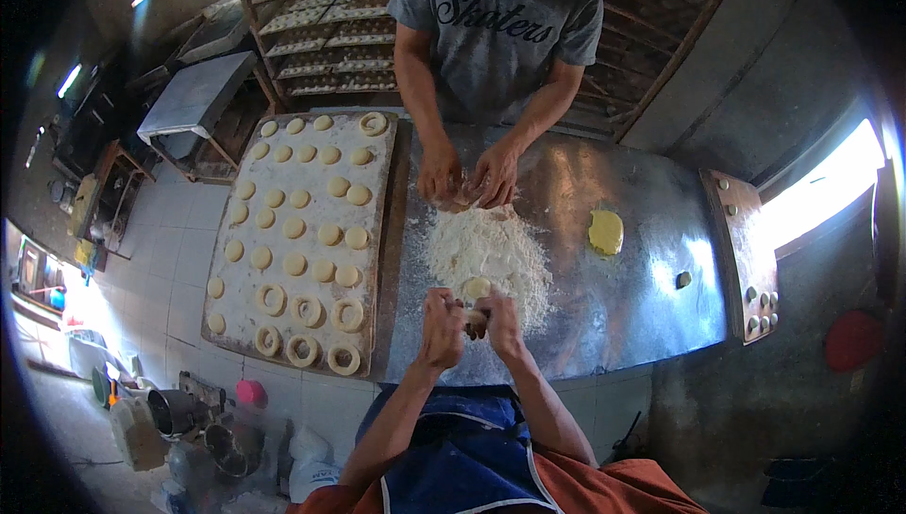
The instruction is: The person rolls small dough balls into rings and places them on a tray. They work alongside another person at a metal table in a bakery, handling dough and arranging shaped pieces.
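Note:
Near the front edge of the metal table, my left hand point(442, 329) and my right hand point(501, 323) are closed from both sides on a small piece of dough point(478, 319). My fingers hide much of it, and something dark brown shows below it. Just beyond my hands, a round flattened dough piece point(477, 287) lies on a heap of white flour point(486, 245). Left of my hands is a floured wooden board point(226, 231) with rows of dough rounds point(294, 228) and several dough rings point(307, 311).
Across the table point(566, 325), a person in a grey shirt works with both hands point(467, 179) at the flour's far edge. A yellow lump point(605, 232) and a small dark object point(683, 280) lie to the right. A narrow board point(746, 250) holds small pieces. Loaded racks point(330, 28) stand behind.

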The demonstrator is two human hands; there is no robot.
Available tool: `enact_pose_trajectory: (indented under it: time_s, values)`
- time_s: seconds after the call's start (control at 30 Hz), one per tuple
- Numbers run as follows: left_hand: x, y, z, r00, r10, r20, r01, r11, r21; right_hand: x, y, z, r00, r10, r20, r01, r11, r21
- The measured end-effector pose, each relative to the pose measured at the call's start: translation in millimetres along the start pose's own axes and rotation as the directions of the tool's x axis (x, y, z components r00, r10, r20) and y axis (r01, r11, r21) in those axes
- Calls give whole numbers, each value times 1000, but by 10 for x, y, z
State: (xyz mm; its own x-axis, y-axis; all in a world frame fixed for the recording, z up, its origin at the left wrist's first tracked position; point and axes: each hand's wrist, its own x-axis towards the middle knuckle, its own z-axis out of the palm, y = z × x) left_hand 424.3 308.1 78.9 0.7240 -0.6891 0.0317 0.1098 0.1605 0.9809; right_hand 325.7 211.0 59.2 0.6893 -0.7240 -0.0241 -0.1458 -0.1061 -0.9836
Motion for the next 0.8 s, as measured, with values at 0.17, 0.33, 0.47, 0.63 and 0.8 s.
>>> enact_pose_trajectory:
  time_s: [0.17,0.33,0.47,0.63,0.8]
  values:
    - [40,0,-46,963,-223,-150,177,947,-266,109,-284,344,976,201,-79,-172,944,280]
    - [109,-32,-451,998,7,-61,8,970,244,-1,-568,581,999,45,-21,-45,999,-9]
    - [57,-298,-723,988,-94,-121,23,871,-491,18,-837,939,993,80,-82,-72,993,95]
    - [32,86,-1092,929,334,-159,-237,868,436,73,-607,1188,978,-66,198,103,978,-182]
    - [-32,56,-1484,952,-176,-249,-41,735,-677,73,-194,1582,922,-220,317,298,928,-222]
